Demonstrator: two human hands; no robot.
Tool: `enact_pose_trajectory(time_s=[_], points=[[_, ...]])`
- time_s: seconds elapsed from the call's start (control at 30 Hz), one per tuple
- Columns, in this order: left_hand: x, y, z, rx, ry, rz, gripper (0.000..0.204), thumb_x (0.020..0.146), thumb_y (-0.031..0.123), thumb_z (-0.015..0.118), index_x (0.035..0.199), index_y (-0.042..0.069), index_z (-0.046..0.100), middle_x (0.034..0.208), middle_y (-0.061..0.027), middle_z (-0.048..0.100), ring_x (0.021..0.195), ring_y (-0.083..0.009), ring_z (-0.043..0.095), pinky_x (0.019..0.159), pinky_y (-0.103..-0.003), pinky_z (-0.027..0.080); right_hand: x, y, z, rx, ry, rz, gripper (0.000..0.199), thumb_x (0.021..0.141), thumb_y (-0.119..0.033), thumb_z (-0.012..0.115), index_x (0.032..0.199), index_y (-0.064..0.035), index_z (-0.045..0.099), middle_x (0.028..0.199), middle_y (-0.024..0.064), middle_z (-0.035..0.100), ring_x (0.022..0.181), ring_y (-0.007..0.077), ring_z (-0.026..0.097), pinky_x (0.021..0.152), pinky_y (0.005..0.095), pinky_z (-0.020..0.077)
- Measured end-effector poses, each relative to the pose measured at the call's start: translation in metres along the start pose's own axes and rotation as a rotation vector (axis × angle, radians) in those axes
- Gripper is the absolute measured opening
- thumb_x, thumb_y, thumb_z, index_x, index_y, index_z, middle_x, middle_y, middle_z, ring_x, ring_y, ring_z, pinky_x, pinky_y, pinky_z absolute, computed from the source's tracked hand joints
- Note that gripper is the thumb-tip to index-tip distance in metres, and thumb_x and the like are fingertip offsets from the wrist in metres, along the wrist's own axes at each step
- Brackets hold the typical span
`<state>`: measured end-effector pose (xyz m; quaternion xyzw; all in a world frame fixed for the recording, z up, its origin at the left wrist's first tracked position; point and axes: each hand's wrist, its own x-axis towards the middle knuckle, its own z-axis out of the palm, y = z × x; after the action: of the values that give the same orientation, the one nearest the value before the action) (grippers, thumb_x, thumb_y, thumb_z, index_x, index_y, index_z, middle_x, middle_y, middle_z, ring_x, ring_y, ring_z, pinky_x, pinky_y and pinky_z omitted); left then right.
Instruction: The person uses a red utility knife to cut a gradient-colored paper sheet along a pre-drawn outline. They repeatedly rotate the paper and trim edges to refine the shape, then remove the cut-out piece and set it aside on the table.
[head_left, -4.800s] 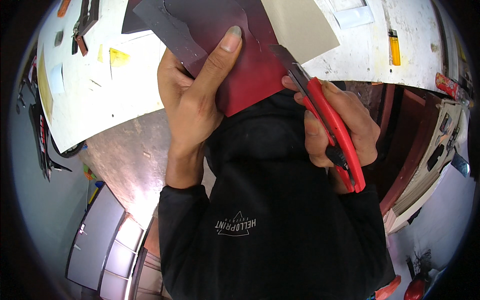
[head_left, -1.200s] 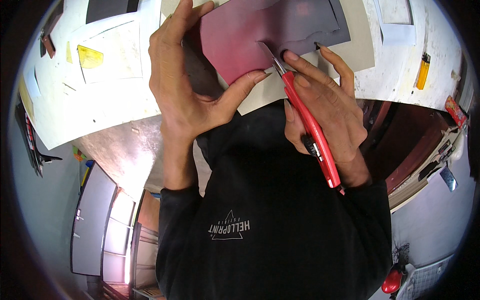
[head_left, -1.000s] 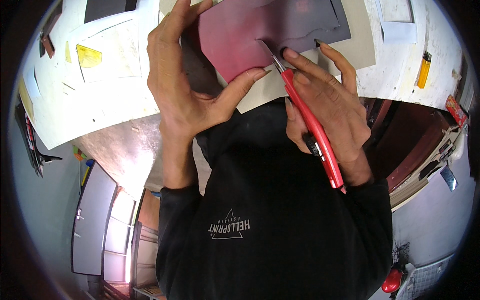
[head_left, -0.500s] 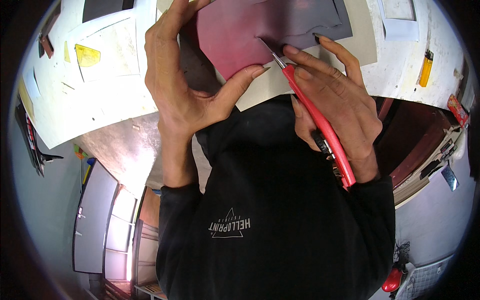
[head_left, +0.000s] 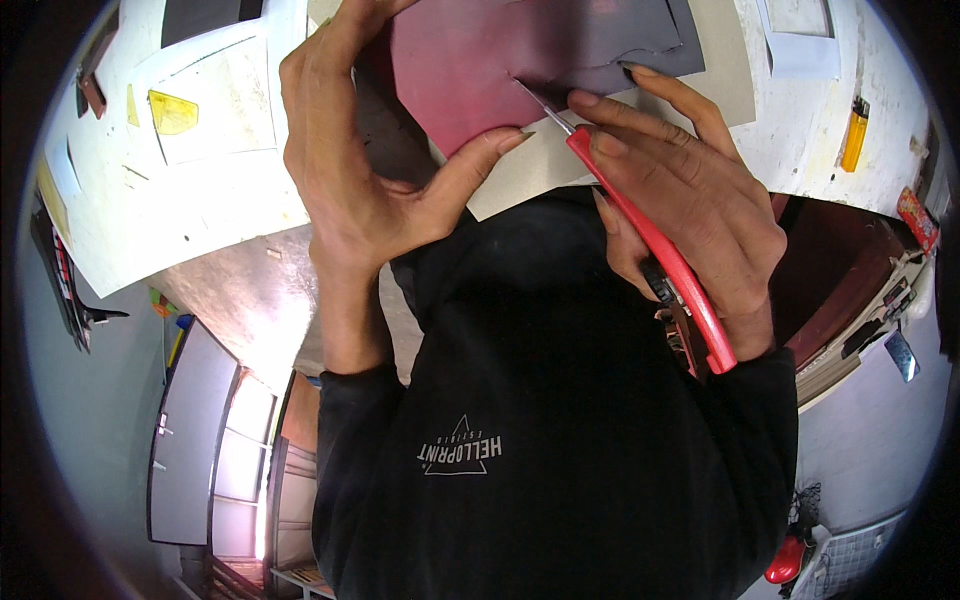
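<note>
Likely cutting step: right hand (head_left: 705,195) closed round red cutter (head_left: 652,232), tip at red-grey sheet (head_left: 465,70); left hand (head_left: 345,180) spread wide, thumb on sheet; next stroke wants steady pressure

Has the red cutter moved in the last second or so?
Yes: the cutter has swung its handle end right, nearer the lighter; its blade tip is about where it was on the sheet.

The upper edge is cutting off the fingers of my left hand (head_left: 345,190) and the red-grey sheet (head_left: 455,75). My right hand (head_left: 712,205) is partly hiding the red cutter (head_left: 655,238).
</note>
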<state>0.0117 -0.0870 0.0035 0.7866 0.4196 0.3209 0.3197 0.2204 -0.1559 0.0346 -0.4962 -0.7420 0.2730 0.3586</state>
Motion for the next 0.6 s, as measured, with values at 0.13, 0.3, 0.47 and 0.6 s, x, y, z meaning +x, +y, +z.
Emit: enact_pose_trajectory(time_s=[0.13,0.3,0.47,0.6], points=[[0.001,-0.0032,-0.0015,-0.037,-0.023,0.008,0.101,0.06,0.019,0.09,0.142,-0.003,0.035,0.128,-0.0245,0.056,0.12,-0.0313,0.056,0.104,-0.041,0.043,0.0011,0.0013,-0.002,0.015,0.006,-0.017,0.036,0.072,0.001,0.076,0.106,-0.003,0.065,0.095,0.0185,0.071,0.1,0.033,0.069,0.098,0.0541,0.0479],[0.0031,-0.0036,-0.0038,-0.018,-0.06,0.023,0.099,0.062,0.018,0.089,0.142,-0.004,0.035,0.128,-0.0248,0.056,0.12,-0.0317,0.055,0.105,-0.041,0.041,0.0021,0.0036,-0.0047,-0.001,-0.007,-0.051,0.037,0.072,0.001,0.076,0.107,-0.0017,0.065,0.092,0.0196,0.071,0.099,0.0332,0.069,0.095,0.0543,0.0497],[0.0042,-0.0058,-0.0023,-0.092,-0.066,0.001,0.098,0.063,0.018,0.089,0.142,-0.004,0.035,0.13,-0.0246,0.054,0.121,-0.0322,0.054,0.106,-0.041,0.041,0.0011,0.0054,-0.0056,0.008,-0.001,-0.056,0.037,0.071,0.002,0.076,0.107,-0.0011,0.065,0.092,0.02,0.071,0.097,0.0337,0.07,0.093,0.0535,0.0512],[0.0062,-0.0043,-0.0042,-0.058,-0.085,0.015,0.098,0.062,0.017,0.089,0.142,-0.004,0.036,0.131,-0.0245,0.054,0.121,-0.0324,0.054,0.106,-0.041,0.041,0.0012,0.0061,-0.0079,0.015,-0.017,-0.062,0.038,0.071,0.002,0.076,0.107,-0.001,0.065,0.092,0.0196,0.071,0.097,0.0341,0.07,0.093,0.0531,0.0514]])
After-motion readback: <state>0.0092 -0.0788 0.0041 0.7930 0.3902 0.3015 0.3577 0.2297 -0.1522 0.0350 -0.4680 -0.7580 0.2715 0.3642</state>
